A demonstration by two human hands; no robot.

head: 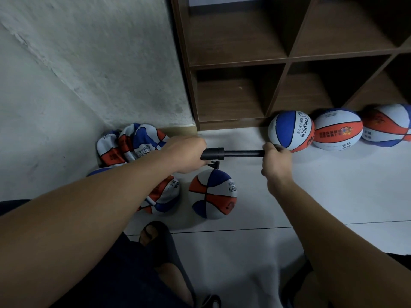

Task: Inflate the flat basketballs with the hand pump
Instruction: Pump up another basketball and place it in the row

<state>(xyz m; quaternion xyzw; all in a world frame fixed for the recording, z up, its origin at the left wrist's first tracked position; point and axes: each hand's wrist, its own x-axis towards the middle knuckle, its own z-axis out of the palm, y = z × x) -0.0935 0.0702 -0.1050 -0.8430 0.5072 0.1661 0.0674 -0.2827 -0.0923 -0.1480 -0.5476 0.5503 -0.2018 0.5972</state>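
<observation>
A brown shelf unit [289,58] with open square compartments is seen standing on the pale tiled floor [289,196], against a rough whitish wall [89,63] that takes up the upper left. Three inflated basketballs are lined up at the foot of the shelf on the right: one marked CHILDREN [291,130], a second [338,129] touching it, and a third [388,125] cut off by the frame edge.

A heap of flat basketballs [131,143] is crumpled in the corner where wall and shelf meet. Another flat ball [164,196] is partly hidden under the left forearm, and a partly rounded ball [213,194] is placed just beside it on the floor, below the pump.

The hand pump [231,153] is held level above the floor between the two hands, with its rod drawn out to the right. Its thicker black barrel is gripped by the left hand [186,154], fingers wrapped fully round it. The handle end is clasped by the right hand [275,161], fingers curled tight around it, close to the CHILDREN ball. A short black hose [214,163] is seen hanging beneath the barrel, above the partly rounded ball; whether its tip is seated in the ball cannot be told.

A foot in a dark sandal [155,236] is visible on the floor near the bottom.
</observation>
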